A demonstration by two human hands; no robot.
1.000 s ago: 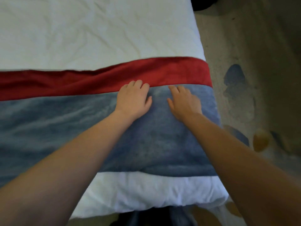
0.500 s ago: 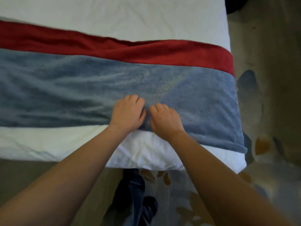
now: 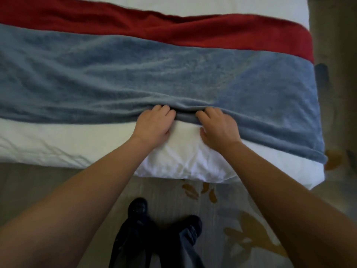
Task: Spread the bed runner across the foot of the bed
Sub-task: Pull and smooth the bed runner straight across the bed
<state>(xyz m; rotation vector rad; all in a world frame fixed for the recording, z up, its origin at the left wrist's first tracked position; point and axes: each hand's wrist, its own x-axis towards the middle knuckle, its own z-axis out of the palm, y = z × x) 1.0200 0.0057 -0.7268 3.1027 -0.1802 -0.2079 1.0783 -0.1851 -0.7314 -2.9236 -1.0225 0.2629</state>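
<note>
Bed runner [image 3: 135, 80], blue with a red far band, lies across the foot of the bed [image 3: 58, 140], its right end draped over the right side; a second ago both hands lay flat by the red band, now they sit at the near hem; left hand [image 3: 154, 124] and right hand [image 3: 217, 126], close together, curl fingers into that hem, cloth ridged just beyond; judged: near edge being tugged straight, spreading nearly done; no containers in view.

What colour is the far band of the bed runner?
The band is red, seen in the head view.
</note>
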